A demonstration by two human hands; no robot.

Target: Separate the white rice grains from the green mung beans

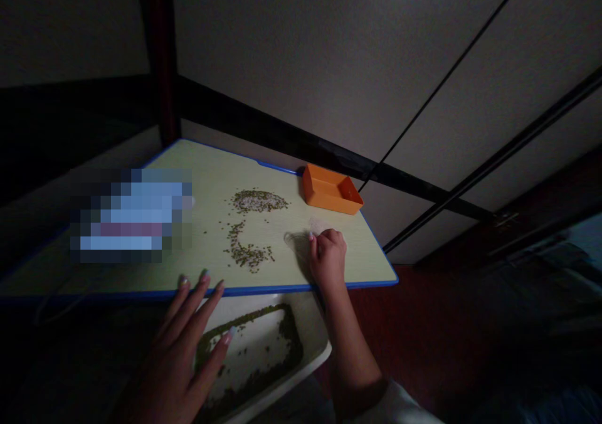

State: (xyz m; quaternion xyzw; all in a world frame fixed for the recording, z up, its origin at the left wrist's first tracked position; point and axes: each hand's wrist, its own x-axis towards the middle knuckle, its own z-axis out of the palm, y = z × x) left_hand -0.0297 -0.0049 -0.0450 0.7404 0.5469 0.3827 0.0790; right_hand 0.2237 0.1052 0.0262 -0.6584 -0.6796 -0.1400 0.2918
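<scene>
While green grains [295,336] line the tub [311,323], a mixed pile [258,201] sits unseparated; my right hand [328,254]'s curled shut, contents unclear, left hand [176,349] spread.

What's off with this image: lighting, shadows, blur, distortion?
Head view: dim overall, darkest at the lower right; right hand casts a soft shadow on the tabletop; pixelated block hides the left side; door lines tilt steeply.

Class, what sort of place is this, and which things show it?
Probably a dim room in a home: a blue-edged tabletop sits beside large pale panels with dark trim, like a wall or cupboard doors, above a reddish floor.
</scene>
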